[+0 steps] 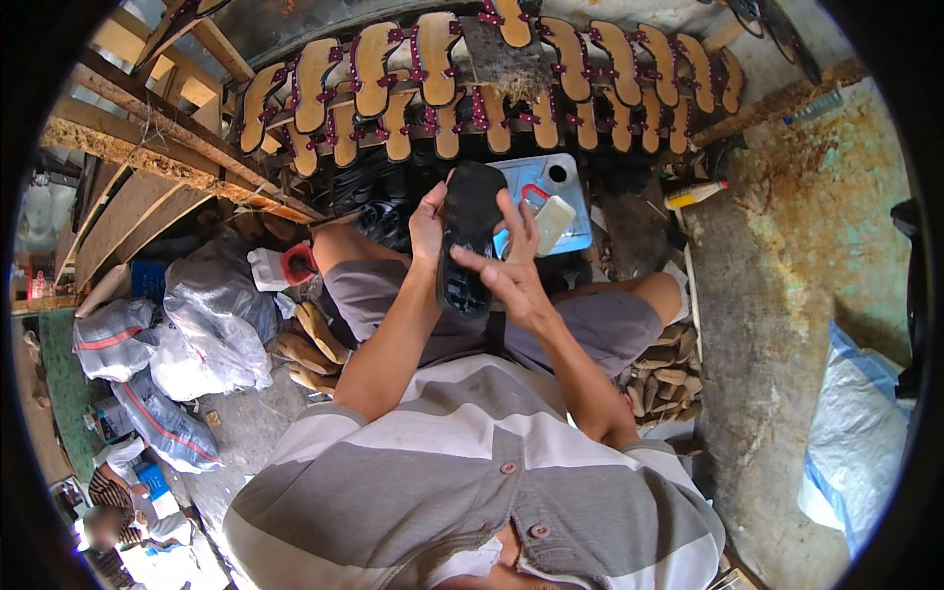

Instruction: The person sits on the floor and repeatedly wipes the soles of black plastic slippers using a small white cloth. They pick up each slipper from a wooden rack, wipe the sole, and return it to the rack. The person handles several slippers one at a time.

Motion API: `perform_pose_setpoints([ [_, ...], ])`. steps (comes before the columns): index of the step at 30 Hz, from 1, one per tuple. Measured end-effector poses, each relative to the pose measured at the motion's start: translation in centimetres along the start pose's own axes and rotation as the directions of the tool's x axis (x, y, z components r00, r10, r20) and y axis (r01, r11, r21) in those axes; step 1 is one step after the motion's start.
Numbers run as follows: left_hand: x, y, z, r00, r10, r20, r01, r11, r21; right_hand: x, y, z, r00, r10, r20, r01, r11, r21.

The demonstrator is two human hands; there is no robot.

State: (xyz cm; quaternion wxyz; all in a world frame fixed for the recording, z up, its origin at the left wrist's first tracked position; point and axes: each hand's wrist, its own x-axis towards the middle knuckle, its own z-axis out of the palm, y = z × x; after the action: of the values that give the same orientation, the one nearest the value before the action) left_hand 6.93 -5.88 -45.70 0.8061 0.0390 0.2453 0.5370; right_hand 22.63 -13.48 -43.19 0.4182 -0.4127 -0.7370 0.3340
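Note:
A black shoe sole (472,211) stands lengthwise in front of me, its upper part matt and its lower end glossy. My left hand (429,224) grips it along its left edge, with part of the fingers hidden behind it. On the other side, my right hand (516,270) has its fingers spread, one digit lying against the sole's face and others by its right edge. Just behind the hands is a light-blue tray (578,221) with a pale oblong piece (554,224), a red-rimmed item and a dark round spot on it.
Rows of tan sandals (374,74) with dark red dotted straps line the far side. A yellow bottle (693,195) lies at right, beyond shoe lasts (664,383). Plastic bags (211,305) and a red container (297,264) sit left. Another person (113,501) is at lower left.

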Motion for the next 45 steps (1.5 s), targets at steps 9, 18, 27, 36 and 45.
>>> perform_pose_setpoints([
  [9, -1.3, 1.0, 1.5, 0.989, -0.045, 0.139, 0.029, 0.993, 0.114, 1.4, 1.3, -2.3, 0.866, 0.501, -0.014, -0.309, 0.555, 0.773],
  [18, -2.7, 2.5, 1.4, 0.981, -0.061, 0.182, 0.045, 0.995, 0.090, 0.9, 1.5, -3.1, 0.959, -0.277, 0.056, 0.244, 0.711, -0.659],
  [27, -3.0, 3.1, 2.0, 0.978, -0.043, 0.202, 0.004, 0.982, 0.191, 1.7, 1.6, -1.9, 0.923, -0.369, 0.107, 0.342, 0.659, -0.670],
  [36, -2.7, 2.7, 1.2, 0.992, -0.034, 0.123, -0.007, 0.950, 0.313, 5.4, 2.5, -2.4, 0.991, 0.128, -0.050, -0.136, 0.862, -0.488],
  [45, -1.0, 3.4, 0.8, 0.954, -0.005, 0.301, -0.008, 0.999, 0.042, 0.4, -2.7, 2.0, 0.947, -0.313, 0.074, 0.281, 0.693, -0.663],
])
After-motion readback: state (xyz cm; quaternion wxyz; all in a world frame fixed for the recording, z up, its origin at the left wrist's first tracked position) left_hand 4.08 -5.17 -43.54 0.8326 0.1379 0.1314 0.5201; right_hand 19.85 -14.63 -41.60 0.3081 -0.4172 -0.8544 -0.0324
